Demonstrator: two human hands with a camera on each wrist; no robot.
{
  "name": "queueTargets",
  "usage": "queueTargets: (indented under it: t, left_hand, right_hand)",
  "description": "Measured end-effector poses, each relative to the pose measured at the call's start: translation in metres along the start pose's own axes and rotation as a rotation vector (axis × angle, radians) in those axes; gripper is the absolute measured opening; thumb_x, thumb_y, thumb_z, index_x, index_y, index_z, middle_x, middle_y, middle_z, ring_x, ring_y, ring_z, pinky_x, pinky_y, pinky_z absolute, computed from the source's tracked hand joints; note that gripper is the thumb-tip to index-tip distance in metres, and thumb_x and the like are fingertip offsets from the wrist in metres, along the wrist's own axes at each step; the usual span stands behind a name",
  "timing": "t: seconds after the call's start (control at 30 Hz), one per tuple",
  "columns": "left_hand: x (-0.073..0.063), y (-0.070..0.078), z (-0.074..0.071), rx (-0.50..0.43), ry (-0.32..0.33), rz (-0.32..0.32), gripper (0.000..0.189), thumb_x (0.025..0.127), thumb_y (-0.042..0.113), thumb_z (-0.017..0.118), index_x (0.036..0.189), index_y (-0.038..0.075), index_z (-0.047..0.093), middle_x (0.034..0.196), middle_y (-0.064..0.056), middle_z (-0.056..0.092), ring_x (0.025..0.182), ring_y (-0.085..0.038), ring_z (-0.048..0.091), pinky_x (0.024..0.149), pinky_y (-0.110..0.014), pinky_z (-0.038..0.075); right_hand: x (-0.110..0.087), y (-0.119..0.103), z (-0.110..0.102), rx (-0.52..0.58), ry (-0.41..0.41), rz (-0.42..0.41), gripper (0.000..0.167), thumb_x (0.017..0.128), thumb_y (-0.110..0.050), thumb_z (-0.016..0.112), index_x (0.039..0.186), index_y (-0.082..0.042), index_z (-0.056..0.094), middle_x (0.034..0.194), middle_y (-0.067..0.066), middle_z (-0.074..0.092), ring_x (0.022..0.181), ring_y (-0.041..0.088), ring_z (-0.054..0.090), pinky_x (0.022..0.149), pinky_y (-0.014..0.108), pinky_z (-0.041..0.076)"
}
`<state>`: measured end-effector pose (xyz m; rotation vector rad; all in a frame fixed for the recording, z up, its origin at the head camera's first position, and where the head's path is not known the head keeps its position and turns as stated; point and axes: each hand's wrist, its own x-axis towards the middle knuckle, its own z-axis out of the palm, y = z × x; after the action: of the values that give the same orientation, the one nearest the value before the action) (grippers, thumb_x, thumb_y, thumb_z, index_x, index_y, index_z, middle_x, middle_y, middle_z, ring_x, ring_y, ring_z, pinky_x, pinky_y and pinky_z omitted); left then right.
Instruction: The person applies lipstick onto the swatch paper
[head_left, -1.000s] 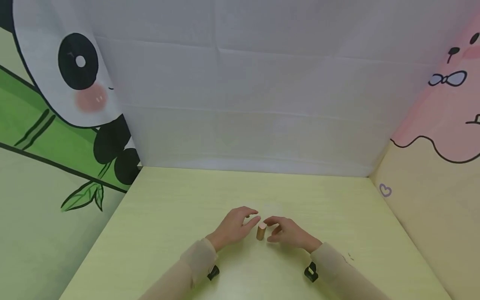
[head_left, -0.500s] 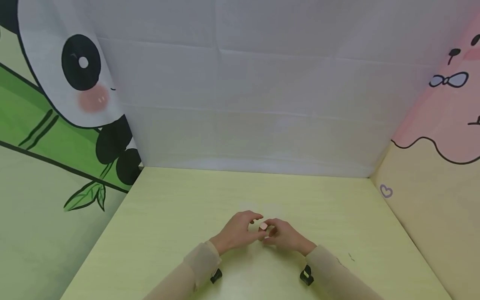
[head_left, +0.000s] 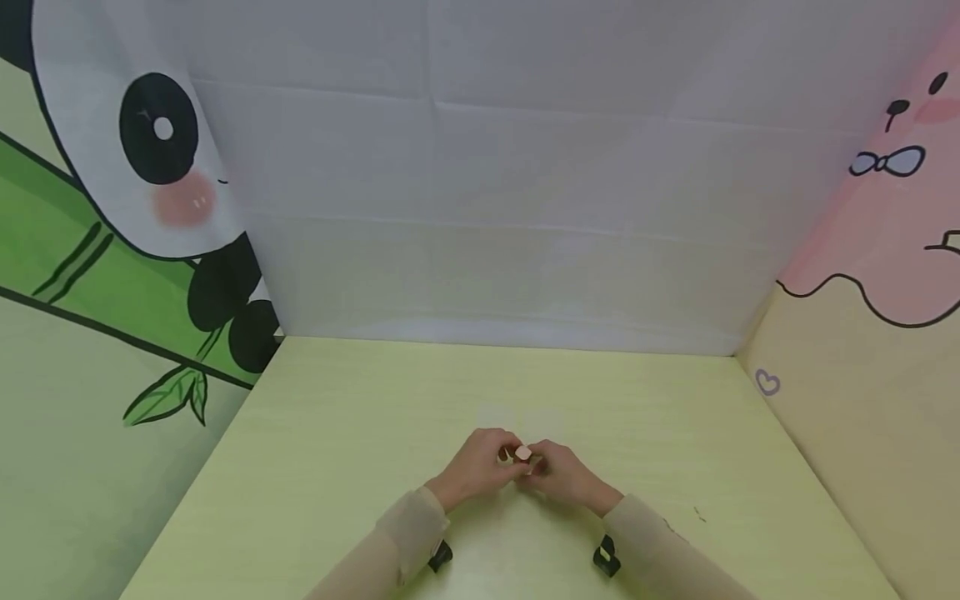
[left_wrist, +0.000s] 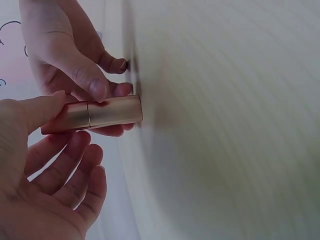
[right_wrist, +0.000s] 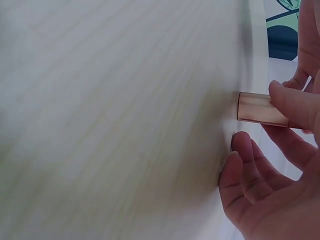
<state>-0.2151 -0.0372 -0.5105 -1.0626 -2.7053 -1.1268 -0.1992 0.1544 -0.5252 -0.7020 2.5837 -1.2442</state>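
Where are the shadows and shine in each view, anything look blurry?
Head view: soft shadows on the pale yellow wood-grain table below the left hand and right hand; left wrist view: sheen along the glossy copper-coloured tube, blurred shadow beyond its end; right wrist view: table grain looks soft.

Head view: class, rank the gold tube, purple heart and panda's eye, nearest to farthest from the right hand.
1. Gold tube, held by the right hand.
2. Purple heart, low on the right wall.
3. Panda's eye, high on the left wall.
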Motion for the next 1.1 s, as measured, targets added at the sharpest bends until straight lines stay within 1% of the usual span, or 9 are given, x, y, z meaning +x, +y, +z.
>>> queueTargets:
  t: [0.13, 0.23, 0.4, 0.53, 0.7, 0.8, 0.87, 1.0, 1.1]
  left_hand:
    - [-0.002, 0.001, -0.002, -0.022, 0.0, -0.007, 0.008, 0.083, 0.021, 0.076, 0.086, 0.015, 0.07, 0.082, 0.013, 0.063, 0.073, -0.006, 0.056, 0.065, -0.019, 0.046]
    - [-0.005, 0.002, -0.003, -0.058, 0.013, -0.026, 0.006, 0.085, 0.02, 0.075, 0.088, 0.015, 0.071, 0.084, 0.012, 0.065, 0.074, -0.004, 0.057, 0.065, -0.02, 0.047]
    - [-0.007, 0.002, -0.004, -0.119, 0.055, -0.029, 0.007, 0.085, 0.019, 0.074, 0.087, 0.016, 0.069, 0.084, 0.012, 0.066, 0.075, -0.003, 0.059, 0.068, -0.023, 0.049]
    - [-0.009, 0.003, -0.005, -0.151, 0.076, -0.02, 0.009, 0.085, 0.02, 0.074, 0.086, 0.015, 0.067, 0.083, 0.011, 0.066, 0.074, -0.001, 0.06, 0.069, -0.025, 0.05]
    - [-0.011, 0.008, -0.009, -0.241, 0.08, -0.046, 0.009, 0.086, 0.016, 0.074, 0.087, 0.009, 0.067, 0.08, 0.006, 0.065, 0.072, -0.005, 0.063, 0.067, -0.024, 0.052]
    - [-0.011, 0.01, -0.011, -0.259, 0.061, -0.067, 0.012, 0.086, 0.015, 0.073, 0.091, 0.006, 0.068, 0.081, 0.005, 0.066, 0.072, -0.006, 0.063, 0.067, -0.023, 0.052]
    - [-0.011, 0.01, -0.011, -0.255, 0.04, -0.079, 0.013, 0.087, 0.016, 0.072, 0.094, 0.006, 0.069, 0.082, 0.005, 0.066, 0.073, -0.005, 0.063, 0.067, -0.022, 0.052]
    - [-0.013, 0.01, -0.014, -0.255, 0.01, -0.09, 0.01, 0.088, 0.018, 0.071, 0.093, 0.009, 0.07, 0.082, 0.006, 0.066, 0.072, -0.004, 0.063, 0.067, -0.022, 0.052]
    - [-0.014, 0.009, -0.015, -0.262, 0.002, -0.08, 0.008, 0.089, 0.019, 0.07, 0.09, 0.012, 0.069, 0.081, 0.007, 0.066, 0.072, -0.005, 0.063, 0.067, -0.022, 0.052]
  right_hand:
    - [0.0, -0.001, 0.0, 0.003, -0.011, 0.008, 0.011, 0.088, -0.02, 0.071, 0.098, -0.016, 0.068, 0.099, -0.001, 0.062, 0.082, 0.017, 0.059, 0.064, 0.03, 0.05]
    - [-0.001, -0.001, 0.0, 0.007, -0.018, 0.024, 0.012, 0.09, -0.021, 0.069, 0.101, -0.016, 0.069, 0.103, -0.003, 0.064, 0.088, 0.019, 0.061, 0.071, 0.033, 0.05]
    - [-0.003, -0.002, -0.004, 0.028, -0.035, -0.004, 0.012, 0.091, -0.022, 0.067, 0.103, -0.018, 0.067, 0.103, -0.01, 0.065, 0.095, 0.017, 0.062, 0.082, 0.038, 0.049]
    - [-0.005, -0.005, -0.008, 0.039, -0.036, -0.01, 0.015, 0.092, -0.021, 0.066, 0.107, -0.018, 0.067, 0.104, -0.011, 0.065, 0.095, 0.015, 0.062, 0.082, 0.037, 0.049]
    - [-0.009, -0.009, -0.012, 0.052, -0.039, -0.028, 0.018, 0.093, -0.018, 0.065, 0.111, -0.015, 0.067, 0.106, -0.007, 0.066, 0.098, 0.014, 0.062, 0.083, 0.036, 0.049]
    - [-0.011, -0.009, -0.014, 0.066, -0.039, -0.037, 0.019, 0.092, -0.014, 0.065, 0.111, -0.01, 0.067, 0.104, -0.004, 0.067, 0.097, 0.015, 0.062, 0.082, 0.032, 0.05]
    - [-0.012, -0.009, -0.014, 0.094, -0.046, -0.031, 0.02, 0.092, -0.013, 0.065, 0.112, -0.007, 0.067, 0.103, -0.002, 0.067, 0.092, 0.018, 0.064, 0.078, 0.031, 0.052]
    - [-0.014, -0.01, -0.014, 0.149, -0.066, -0.018, 0.022, 0.093, -0.013, 0.064, 0.113, -0.004, 0.066, 0.104, 0.002, 0.066, 0.086, 0.022, 0.066, 0.068, 0.032, 0.054]
    - [-0.015, -0.011, -0.014, 0.126, -0.068, -0.029, 0.022, 0.094, -0.015, 0.063, 0.113, -0.005, 0.066, 0.103, 0.001, 0.067, 0.084, 0.02, 0.066, 0.066, 0.03, 0.054]
